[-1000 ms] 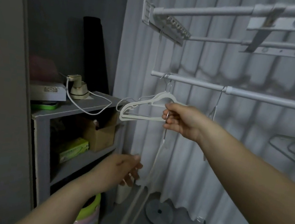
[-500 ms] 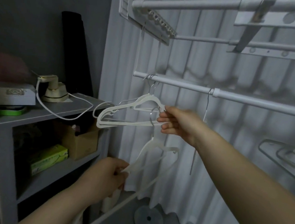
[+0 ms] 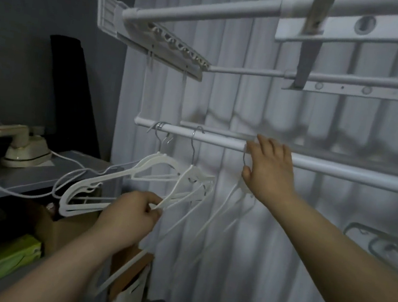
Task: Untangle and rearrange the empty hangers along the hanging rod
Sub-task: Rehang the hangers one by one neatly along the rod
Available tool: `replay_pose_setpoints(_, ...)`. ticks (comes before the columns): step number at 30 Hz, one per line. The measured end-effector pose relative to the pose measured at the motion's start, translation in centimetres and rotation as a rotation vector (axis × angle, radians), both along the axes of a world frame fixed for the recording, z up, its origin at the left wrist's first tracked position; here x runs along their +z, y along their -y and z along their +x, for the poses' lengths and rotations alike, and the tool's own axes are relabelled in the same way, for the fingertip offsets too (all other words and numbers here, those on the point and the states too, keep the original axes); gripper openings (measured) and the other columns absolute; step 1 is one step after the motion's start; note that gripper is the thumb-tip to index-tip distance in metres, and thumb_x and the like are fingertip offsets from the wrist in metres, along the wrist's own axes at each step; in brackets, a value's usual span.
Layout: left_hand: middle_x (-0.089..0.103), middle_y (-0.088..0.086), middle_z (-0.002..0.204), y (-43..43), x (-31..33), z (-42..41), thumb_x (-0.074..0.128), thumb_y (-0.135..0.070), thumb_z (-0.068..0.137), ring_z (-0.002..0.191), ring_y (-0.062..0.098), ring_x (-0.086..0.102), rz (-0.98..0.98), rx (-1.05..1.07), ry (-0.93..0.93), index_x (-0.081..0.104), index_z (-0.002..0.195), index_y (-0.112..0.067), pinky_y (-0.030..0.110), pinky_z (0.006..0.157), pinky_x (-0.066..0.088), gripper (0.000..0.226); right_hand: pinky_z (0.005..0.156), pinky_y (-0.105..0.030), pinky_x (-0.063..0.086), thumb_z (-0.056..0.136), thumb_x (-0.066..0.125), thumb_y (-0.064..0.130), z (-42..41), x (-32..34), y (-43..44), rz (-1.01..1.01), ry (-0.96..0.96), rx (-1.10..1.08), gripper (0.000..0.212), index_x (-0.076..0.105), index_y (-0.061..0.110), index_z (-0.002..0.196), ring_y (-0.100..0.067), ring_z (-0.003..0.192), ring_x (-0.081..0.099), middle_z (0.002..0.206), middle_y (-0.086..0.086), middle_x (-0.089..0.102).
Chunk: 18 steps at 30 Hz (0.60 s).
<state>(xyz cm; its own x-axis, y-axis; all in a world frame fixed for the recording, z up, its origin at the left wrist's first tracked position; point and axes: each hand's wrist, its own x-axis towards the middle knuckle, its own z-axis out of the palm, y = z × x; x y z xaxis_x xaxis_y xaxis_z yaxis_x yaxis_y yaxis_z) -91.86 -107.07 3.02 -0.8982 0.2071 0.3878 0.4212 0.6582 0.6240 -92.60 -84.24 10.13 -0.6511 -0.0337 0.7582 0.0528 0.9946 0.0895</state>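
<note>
Pale pleated curtain (image 3: 269, 245) fills the background behind a white hanging rod (image 3: 218, 142), and a grey shelf (image 3: 28, 178) carrying a small iron (image 3: 23, 148) is seen well to the left of the left hand (image 3: 131, 214). That hand is closed in a pinch on the lower arm of the middle hanger (image 3: 194, 174), whose wire hook is looped over the rod above and to the right of it. Above and to the left of the left hand a bunch of hangers (image 3: 153, 161) is hung from crowded hooks, with arms overlapped and splayed toward the shelf; this is judged to be the tangle not yet sorted. The right hand (image 3: 268, 173) is laid on the rod with fingers fairly straight over the top and the thumb underneath, beside the hook of a third hanger (image 3: 234, 192) whose blurred arms hang below that hand. Whether the hook is actually pinched cannot be told. The step in hand is judged to be the spacing of single hangers along the rod. To do it well, the middle hanger should be steadied by its arm and kept from swinging into the bunch, each hook should be lifted or slid at the wire rather than dragged by the plastic, and all hooks should be turned the same way — with an even gap left between neighbours.
</note>
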Motion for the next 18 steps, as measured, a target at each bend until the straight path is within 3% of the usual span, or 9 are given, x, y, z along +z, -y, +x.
replay_pose_setpoints(2,0.057,-0.006,0.054,-1.7,0.5,-1.0,0.050,-0.021,0.090,0.051,0.009,0.055,0.003,-0.006,-0.013,0.062,0.093,-0.027,0.024,0.054,0.045,0.014,0.113,-0.040,0.008,0.087,0.052,0.022,-0.5,0.1,-1.7,0.044,0.020,0.001,0.053,0.037,0.012,0.136,-0.029,0.135,0.027,0.150,-0.010,0.028)
replay_pose_setpoints(4,0.054,-0.006,0.051,-3.2,0.9,-1.9,0.049,-0.020,0.090,0.037,0.003,0.049,0.026,-0.016,0.001,0.060,0.084,-0.029,0.017,0.043,0.040,0.015,0.110,-0.038,0.010,0.087,0.051,0.021,-0.7,0.1,-2.7,0.080,0.007,0.037,0.054,0.036,0.012,0.137,-0.028,0.133,0.030,0.149,-0.010,0.030)
replay_pose_setpoints(7,0.053,-0.006,0.050,-5.0,0.8,-2.7,0.047,-0.021,0.091,0.027,-0.001,0.046,0.034,-0.022,-0.002,0.058,0.085,-0.027,0.007,0.034,0.032,0.013,0.105,-0.040,0.020,0.081,0.058,0.017,-1.1,0.3,-3.3,0.102,-0.008,0.079,0.050,0.047,0.009,0.130,-0.033,0.125,0.041,0.140,-0.014,0.043)
replay_pose_setpoints(10,0.052,-0.007,0.049,-6.4,0.3,-2.8,0.049,-0.022,0.091,0.030,-0.002,0.048,0.034,-0.030,-0.011,0.058,0.085,-0.027,0.005,0.033,0.031,0.012,0.087,-0.035,0.027,0.061,0.063,0.017,-1.8,0.0,-3.8,0.165,-0.119,0.087,0.043,0.065,0.006,0.103,-0.038,0.093,0.063,0.108,-0.019,0.066)
replay_pose_setpoints(12,0.053,-0.009,0.049,-7.0,0.1,-2.8,0.051,-0.023,0.090,0.039,0.003,0.051,0.028,-0.033,-0.010,0.058,0.082,-0.029,0.008,0.038,0.035,0.013,0.080,-0.035,0.029,0.050,0.063,0.021,-1.9,-0.2,-4.0,0.201,-0.149,0.078,0.044,0.068,0.006,0.092,-0.037,0.078,0.067,0.094,-0.018,0.070)
replay_pose_setpoints(15,0.058,-0.006,0.055,-7.4,-0.2,-3.0,0.051,-0.025,0.089,0.057,0.012,0.058,-0.012,-0.038,0.004,0.061,0.082,-0.031,0.021,0.057,0.044,0.013,0.078,-0.040,0.050,0.048,0.067,0.020,-1.8,-0.3,-4.2,0.208,-0.140,0.093,0.046,0.068,0.005,0.092,-0.037,0.076,0.067,0.094,-0.019,0.070)
replay_pose_setpoints(18,0.058,-0.005,0.059,-7.5,-0.5,-3.0,0.052,-0.026,0.089,0.061,0.013,0.057,-0.004,-0.048,0.008,0.065,0.087,-0.028,0.023,0.061,0.043,0.014,0.073,-0.047,0.053,0.048,0.061,0.023,-1.4,-0.2,-4.2,0.209,-0.136,0.091,0.046,0.069,0.007,0.090,-0.035,0.074,0.068,0.093,-0.018,0.071)
